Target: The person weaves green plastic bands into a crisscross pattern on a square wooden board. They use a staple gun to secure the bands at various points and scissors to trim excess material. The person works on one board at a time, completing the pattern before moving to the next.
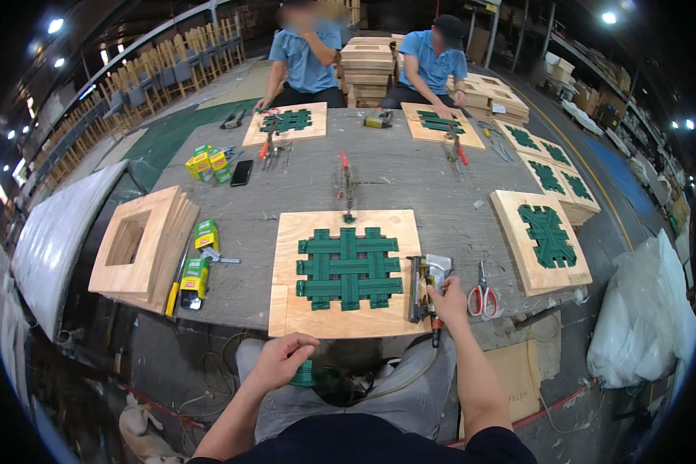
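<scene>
A square wooden frame board (pixel 348 325) lies in front of me, its opening crossed by woven green webbing (pixel 349 268). At its right edge my right hand (pixel 448 301) grips a pneumatic staple gun (pixel 438 268) resting on its side, hose running to my lap. My left hand (pixel 280 362) is just off the board's front edge, fingers closed; a short green webbing strip (pixel 303 374) hangs under them. The fingers partly hide where the strip is held. Red-handled scissors (pixel 483 300) lie right of the staple gun. A clamp-like tool with red handle (pixel 346 182) touches the board's far side.
At left stand stacked bare frames (pixel 135 243), with yellow-green boxes (pixel 196 274) and a yellow-handled tool (pixel 173 298) beside them. A webbed panel stack (pixel 541 240) is at right. Two co-workers in blue shirts (pixel 433 66) sit across the table. A phone (pixel 241 172) lies far left; a dog (pixel 143 433) is on the floor.
</scene>
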Tool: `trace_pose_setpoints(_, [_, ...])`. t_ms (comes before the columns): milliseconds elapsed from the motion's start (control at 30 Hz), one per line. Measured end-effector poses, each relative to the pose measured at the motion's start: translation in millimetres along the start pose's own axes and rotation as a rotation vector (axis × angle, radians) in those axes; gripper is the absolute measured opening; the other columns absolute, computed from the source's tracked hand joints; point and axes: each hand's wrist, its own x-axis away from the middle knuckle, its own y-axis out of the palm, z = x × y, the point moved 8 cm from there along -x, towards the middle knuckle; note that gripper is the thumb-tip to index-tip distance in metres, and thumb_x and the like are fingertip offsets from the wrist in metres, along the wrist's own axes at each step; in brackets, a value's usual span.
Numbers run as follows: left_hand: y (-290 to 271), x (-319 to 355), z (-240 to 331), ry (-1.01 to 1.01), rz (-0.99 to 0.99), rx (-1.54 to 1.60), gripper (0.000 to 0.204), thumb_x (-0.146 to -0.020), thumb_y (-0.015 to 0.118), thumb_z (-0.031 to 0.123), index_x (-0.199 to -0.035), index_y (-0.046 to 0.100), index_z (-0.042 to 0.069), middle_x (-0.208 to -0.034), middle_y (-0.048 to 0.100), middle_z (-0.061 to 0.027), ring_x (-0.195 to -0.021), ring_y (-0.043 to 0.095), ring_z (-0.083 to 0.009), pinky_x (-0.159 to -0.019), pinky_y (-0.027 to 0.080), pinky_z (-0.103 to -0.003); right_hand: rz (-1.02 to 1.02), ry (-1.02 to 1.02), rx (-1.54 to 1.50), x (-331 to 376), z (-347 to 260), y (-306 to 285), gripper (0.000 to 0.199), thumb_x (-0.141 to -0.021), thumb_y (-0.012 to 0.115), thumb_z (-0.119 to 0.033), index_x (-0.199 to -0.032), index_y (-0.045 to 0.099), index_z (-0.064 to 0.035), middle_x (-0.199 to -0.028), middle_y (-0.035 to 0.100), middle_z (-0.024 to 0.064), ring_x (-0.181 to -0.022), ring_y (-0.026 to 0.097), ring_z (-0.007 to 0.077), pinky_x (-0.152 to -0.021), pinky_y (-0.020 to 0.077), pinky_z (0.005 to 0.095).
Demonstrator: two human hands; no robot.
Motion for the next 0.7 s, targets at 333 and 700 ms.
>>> trace_pose_setpoints(333, [-68,58,65,0.018,0.105,-0.069,0.020,-0.096,0.069,0.012,-0.114,0.076,0.004,-0.081,0.072,-0.0047,-0.073,0.064,-0.0078,-0.067,0.050,-0.025,0.145,0.006,0.101,-29,32,-44,0.051,-0.079,0.083,-0.025,-0.116,0.055,-0.0041,-0.095,0.070,0.0232,-0.093,0.069,0.0413,-0.082,0.0524,0.0498])
trace_pose_setpoints(700, [-119,124,257,0.933,0.289,-0.573,0.049,-0.082,0.082,0.047,-0.097,0.066,0.003,-0.063,0.059,-0.0025,-0.046,0.047,-0.0150,-0.048,0.035,-0.033,0.413,-0.740,0.012,-1,-156,-246,0.034,-0.095,0.073,-0.018,-0.124,0.068,-0.0030,-0.127,0.068,0.0160,-0.120,0.063,0.0300,-0.101,0.0494,0.0378])
